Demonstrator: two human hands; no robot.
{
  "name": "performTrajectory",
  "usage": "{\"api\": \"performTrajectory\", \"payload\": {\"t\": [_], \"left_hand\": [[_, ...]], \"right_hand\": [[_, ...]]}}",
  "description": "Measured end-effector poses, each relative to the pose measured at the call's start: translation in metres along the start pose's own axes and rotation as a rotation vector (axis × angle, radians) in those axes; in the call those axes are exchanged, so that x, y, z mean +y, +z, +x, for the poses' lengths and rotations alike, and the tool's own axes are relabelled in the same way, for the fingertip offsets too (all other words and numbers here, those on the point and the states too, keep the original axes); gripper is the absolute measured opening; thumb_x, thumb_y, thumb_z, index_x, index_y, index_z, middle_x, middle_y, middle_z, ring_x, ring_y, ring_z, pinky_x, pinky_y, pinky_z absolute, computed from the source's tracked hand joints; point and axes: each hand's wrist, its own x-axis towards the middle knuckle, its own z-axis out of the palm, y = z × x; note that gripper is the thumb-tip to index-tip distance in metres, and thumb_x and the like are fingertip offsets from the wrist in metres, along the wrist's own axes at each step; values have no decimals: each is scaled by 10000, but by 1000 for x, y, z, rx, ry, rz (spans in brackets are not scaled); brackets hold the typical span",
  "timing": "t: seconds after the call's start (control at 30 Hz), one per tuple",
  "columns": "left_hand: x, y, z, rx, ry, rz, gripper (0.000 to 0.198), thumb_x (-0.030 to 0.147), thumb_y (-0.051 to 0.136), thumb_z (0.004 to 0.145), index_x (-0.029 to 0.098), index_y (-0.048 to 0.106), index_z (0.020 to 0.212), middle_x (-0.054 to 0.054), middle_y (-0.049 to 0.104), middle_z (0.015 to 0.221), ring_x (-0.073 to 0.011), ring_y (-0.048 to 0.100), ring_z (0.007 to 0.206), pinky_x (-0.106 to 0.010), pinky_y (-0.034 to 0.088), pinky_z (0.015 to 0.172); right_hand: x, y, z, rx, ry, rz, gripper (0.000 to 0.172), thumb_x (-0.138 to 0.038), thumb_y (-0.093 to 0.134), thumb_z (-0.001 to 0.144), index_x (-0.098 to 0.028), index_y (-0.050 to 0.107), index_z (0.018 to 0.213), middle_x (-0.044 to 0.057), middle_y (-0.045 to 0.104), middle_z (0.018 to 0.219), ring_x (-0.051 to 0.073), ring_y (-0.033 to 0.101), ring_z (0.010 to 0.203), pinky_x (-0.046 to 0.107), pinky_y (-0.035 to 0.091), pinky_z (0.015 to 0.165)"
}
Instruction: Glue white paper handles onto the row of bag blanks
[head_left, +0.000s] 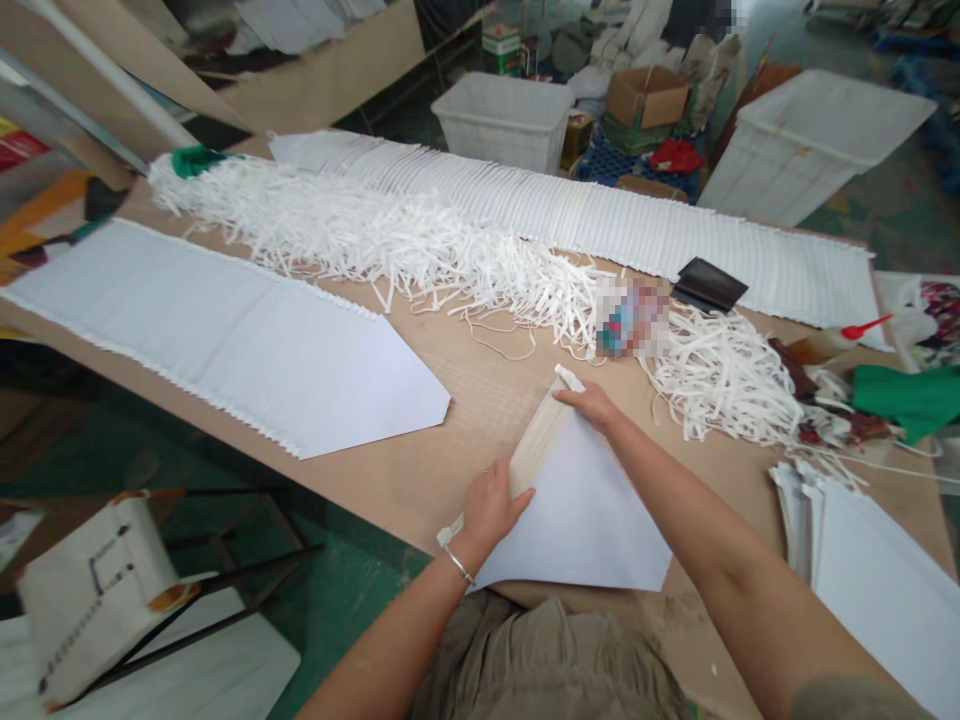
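Note:
A stack of white paper sheets (581,510) with a thick cream edge lies in front of me at the table's near side. My left hand (491,505) grips that layered edge near its lower end, thumb over the top sheet. At the upper corner, my right hand (589,402) pinches the same stack beside a small white bit that sticks out. The undersides of the fingers are hidden. To the left, a long fanned row of white sheets (247,330) with a pointed end lies flat. Behind the hands is a long heap of white strips (420,235).
Another fanned paper row (525,205) runs along the table's far edge. A black folded piece (709,284), green cloth (907,398) and more white sheets (885,580) lie to the right. White bins (502,115) stand beyond the table, and a stool (105,590) at lower left.

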Motion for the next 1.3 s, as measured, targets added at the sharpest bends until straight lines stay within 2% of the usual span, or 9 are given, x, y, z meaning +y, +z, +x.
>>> {"api": "performTrajectory", "payload": {"t": [0.1, 0.2, 0.37, 0.53, 0.77, 0.93, 1.03, 1.17, 1.3], "left_hand": [[-29, -2, 18, -66, -38, -260, 500, 475, 690, 854, 136, 589, 1208, -161, 701, 1153, -316, 668, 1053, -359, 482, 869], [-72, -7, 24, -160, -93, -601, 435, 527, 760, 744, 170, 687, 983, -99, 744, 1014, -287, 681, 965, -329, 498, 818], [-116, 7, -10, -178, -456, -1137, 551, 591, 864, 555, 151, 693, 839, -51, 722, 792, -228, 672, 748, -290, 505, 654], [-98, 40, -46, -8, -710, -1521, 517, 551, 824, 683, 153, 667, 975, -69, 724, 826, -227, 697, 759, -333, 561, 694], [-81, 65, -64, 329, -536, -1020, 513, 611, 685, 805, 164, 704, 1055, -81, 745, 1025, -275, 674, 1037, -364, 540, 917], [-83, 68, -58, 158, -672, -1508, 519, 541, 740, 794, 167, 644, 1140, -111, 750, 1052, -260, 723, 952, -392, 587, 855], [-86, 72, -59, 151, -630, -1460, 520, 538, 797, 739, 136, 681, 1048, -115, 755, 995, -290, 720, 975, -405, 587, 872], [-80, 73, -60, 254, -606, -1405, 490, 530, 790, 755, 142, 699, 1041, -102, 756, 1044, -294, 696, 1078, -393, 569, 947], [-65, 64, -57, 75, -738, -1825, 499, 460, 763, 802, 122, 667, 1157, -165, 749, 1095, -308, 714, 1071, -451, 583, 956]], "right_hand": [[11, 5, 9, 71, 78, 15, 606, -580, 758, 695, -201, 656, 1156, 65, 762, 999, 282, 700, 966, 432, 569, 884], [18, 0, 11, 84, 129, 18, 589, -568, 781, 663, -212, 655, 1115, 29, 763, 950, 241, 701, 893, 383, 574, 835], [12, -15, 23, -29, 252, -6, 582, -573, 837, 627, -191, 699, 1044, 49, 771, 888, 223, 700, 757, 347, 576, 696], [10, -18, 35, -38, 261, -76, 523, -526, 883, 589, -178, 722, 946, 3, 738, 752, 173, 652, 677, 283, 540, 648], [16, -28, 20, -75, 179, -60, 646, -535, 847, 640, -194, 683, 1163, 0, 756, 947, 188, 676, 836, 300, 559, 761], [9, -36, 37, -173, 253, -79, 524, -463, 900, 571, -173, 738, 977, 10, 747, 801, 191, 662, 708, 296, 548, 658], [9, -35, 36, -142, 215, -87, 467, -401, 918, 534, -172, 740, 900, -38, 699, 704, 148, 619, 665, 248, 523, 647], [8, -37, 20, -100, 206, -41, 536, -444, 879, 595, -187, 722, 1039, -17, 741, 825, 173, 665, 725, 278, 559, 689], [-1, -43, 13, -173, 291, 8, 588, -467, 871, 614, -164, 702, 1089, 90, 778, 937, 244, 723, 742, 371, 606, 687]]}}
